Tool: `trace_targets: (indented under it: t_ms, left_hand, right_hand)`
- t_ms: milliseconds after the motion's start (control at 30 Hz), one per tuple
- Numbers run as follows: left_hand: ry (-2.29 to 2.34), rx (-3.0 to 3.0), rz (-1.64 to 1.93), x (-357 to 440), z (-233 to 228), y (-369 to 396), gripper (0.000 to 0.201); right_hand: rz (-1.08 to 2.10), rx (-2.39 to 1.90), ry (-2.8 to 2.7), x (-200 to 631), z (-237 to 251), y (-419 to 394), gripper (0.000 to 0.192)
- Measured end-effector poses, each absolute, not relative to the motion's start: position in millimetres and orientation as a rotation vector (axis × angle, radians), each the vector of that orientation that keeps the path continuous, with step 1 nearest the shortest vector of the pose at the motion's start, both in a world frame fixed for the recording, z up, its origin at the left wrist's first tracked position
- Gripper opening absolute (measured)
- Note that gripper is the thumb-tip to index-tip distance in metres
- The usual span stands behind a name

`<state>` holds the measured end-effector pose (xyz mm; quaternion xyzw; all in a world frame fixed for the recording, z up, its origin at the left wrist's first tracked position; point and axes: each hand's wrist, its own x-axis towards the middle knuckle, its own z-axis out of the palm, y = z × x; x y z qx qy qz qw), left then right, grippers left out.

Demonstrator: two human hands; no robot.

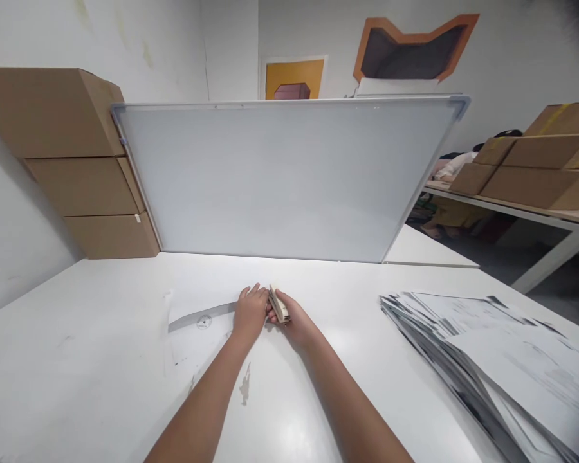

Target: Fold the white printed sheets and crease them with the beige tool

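My left hand (252, 312) lies over the right part of a white sheet of paper (188, 344), its fingers slightly spread and their tips close to my right hand. A grey band and a round seal with a star show on the sheet. My right hand (294, 319), closed, grips a small narrow beige-and-dark object (280, 307) that stands tilted between thumb and fingers. It resembles a small stapler, but its exact kind is unclear. The two hands meet just above the table, and the fingertips between them are partly hidden.
A thick pile of loose papers (511, 360) covers the right side of the white table (96, 379). Behind stands a whiteboard (280, 180), with stacked cardboard boxes (106, 186) at its left. More boxes (535, 167) sit on another table at the right, near a partly visible person.
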<state>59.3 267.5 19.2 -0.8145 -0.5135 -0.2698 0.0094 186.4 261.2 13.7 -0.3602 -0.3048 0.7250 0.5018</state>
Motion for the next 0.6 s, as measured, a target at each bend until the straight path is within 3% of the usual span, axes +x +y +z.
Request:
trace_targets:
  t_ms: [300, 600]
  left_hand:
    - [-1.192, -2.597, -0.913, 61, 9, 267, 0.041]
    - [-1.071, -2.472, -0.956, 60, 0, 270, 0.033]
  right_hand:
    - [1.827, -0.701, -0.515, 194, 10, 261, 0.029]
    - [1.841, -0.671, -0.446, 191, 9, 261, 0.030]
